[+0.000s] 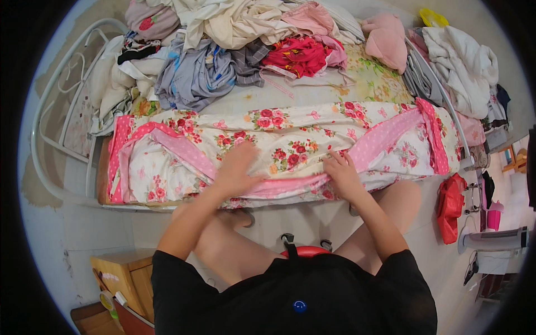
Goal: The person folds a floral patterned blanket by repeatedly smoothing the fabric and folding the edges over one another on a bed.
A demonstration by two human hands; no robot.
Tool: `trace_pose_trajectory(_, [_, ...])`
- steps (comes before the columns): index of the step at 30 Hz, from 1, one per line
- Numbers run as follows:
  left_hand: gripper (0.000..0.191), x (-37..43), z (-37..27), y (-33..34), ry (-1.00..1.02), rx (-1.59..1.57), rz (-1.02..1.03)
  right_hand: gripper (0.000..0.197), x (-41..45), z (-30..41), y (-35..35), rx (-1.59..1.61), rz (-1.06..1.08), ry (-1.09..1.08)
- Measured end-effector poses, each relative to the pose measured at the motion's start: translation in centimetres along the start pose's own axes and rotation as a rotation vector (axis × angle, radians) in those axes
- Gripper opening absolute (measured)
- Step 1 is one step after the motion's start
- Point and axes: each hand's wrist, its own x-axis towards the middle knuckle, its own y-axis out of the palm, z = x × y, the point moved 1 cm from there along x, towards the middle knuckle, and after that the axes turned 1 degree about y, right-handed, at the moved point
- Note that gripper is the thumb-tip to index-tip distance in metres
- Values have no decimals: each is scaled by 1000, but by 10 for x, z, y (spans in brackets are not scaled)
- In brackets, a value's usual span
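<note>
A long floral cloth [301, 138] with red roses and pink bows lies folded in a strip along the near side of a bed. Its pink polka-dot border [284, 186] sags in a curve across the front. My left hand [239, 167], blurred, is over the middle of the cloth with thumb and fingers apart. Just above the right part of that border, my right hand [342, 173] touches the cloth, fingers bent; whether it pinches any fabric is unclear. Both ends of the strip show a brighter pink dotted edge [433, 134].
Rumpled clothes [197, 75] and a cream sheet [238, 21] are heaped along the bed's far side. A tape measure [278, 86] trails from a red garment [297, 56]. White metal bed frames [35, 125] rise at both ends. A red bag [452, 209] hangs at right; a wooden cabinet [125, 276] stands lower left.
</note>
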Motion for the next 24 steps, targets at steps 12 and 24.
trace_pose_trajectory(12, [19, 3, -46, 11, 45, 140, 115, 29, -23, -5, -66, 140, 447, 245])
trace_pose_trajectory(24, [24, -23, -72, -15, 70, 258, 485, 36, -35, -19, -89, 567, 547, 205])
